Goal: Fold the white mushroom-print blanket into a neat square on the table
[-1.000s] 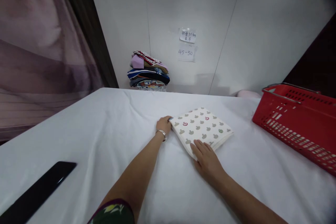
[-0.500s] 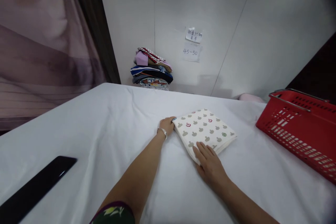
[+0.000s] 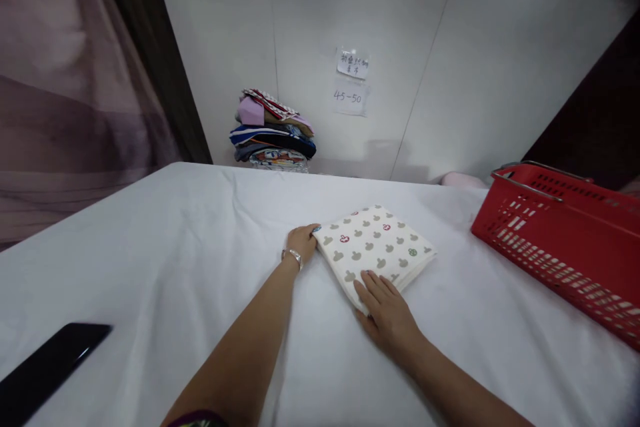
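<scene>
A folded white cloth (image 3: 375, 243) printed with grey, red and green mushrooms lies on the white-covered table, turned cornerwise to me. My left hand (image 3: 302, 241), a silver bracelet at its wrist, is closed on the cloth's left corner; its fingertips are partly hidden. At the near corner, my right hand (image 3: 387, 313) has its fingers over the top layer and its thumb at the edge, gripping the cloth there. The layers show along the right edge.
A red plastic basket (image 3: 550, 227) with metal handles stands at the right. Folded fabrics (image 3: 275, 133) are stacked beyond the table's far edge, against the wall. A black flat object (image 3: 55, 367) lies at the left front. Handwritten paper signs (image 3: 351, 80) hang on the wall.
The whole view has shifted slightly, so everything appears farther left. Both hands stay at the same corners of the cloth, which looks unchanged.
</scene>
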A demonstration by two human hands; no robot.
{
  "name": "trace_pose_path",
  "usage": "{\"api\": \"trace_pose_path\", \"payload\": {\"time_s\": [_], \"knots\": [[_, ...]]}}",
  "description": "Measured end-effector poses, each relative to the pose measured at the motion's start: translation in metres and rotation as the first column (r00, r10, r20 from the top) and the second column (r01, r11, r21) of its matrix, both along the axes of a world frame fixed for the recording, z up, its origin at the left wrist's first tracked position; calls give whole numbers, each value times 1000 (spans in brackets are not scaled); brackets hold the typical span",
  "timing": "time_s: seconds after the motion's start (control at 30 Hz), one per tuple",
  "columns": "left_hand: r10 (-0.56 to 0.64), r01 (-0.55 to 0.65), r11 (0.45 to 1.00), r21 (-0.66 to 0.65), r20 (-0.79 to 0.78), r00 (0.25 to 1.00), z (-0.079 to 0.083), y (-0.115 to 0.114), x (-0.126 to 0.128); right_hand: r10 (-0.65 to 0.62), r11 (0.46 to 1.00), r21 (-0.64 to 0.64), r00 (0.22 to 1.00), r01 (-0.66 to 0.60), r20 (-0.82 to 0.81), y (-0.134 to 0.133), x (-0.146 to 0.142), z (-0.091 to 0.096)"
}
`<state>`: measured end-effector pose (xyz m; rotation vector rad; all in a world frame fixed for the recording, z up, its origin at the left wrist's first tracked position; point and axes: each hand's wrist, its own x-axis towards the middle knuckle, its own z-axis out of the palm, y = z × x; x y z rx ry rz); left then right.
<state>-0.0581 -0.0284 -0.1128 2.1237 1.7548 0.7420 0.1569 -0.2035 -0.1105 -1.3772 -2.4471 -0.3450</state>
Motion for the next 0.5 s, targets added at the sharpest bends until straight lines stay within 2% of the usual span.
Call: {"api": "trace_pose_path", "payload": {"time_s": [0.1, 0.2, 0.3, 0.4, 0.5], "knots": [[-23, 18, 997, 70, 67, 998, 3, -3, 2, -7, 1000, -6, 999, 6, -34, -2, -2, 3], [-85, 55, 971, 234, 119, 989, 14, -11, 13, -3, 1000, -20, 998, 2, -57, -3, -3, 5], [-222, 196, 919, 341, 39, 974, 24, -27, 35, 6, 999, -36, 997, -8, -72, -1, -3, 6], [-381, 404, 872, 278, -135, 915, 24, -43, 57, 10, 998, -61, 995, -16, -100, -1, -2, 7], [-431, 480, 857, 186, -249, 867, 18, -51, 67, 35, 996, -82, 989, -47, -144, 0, 0, 13]]}}
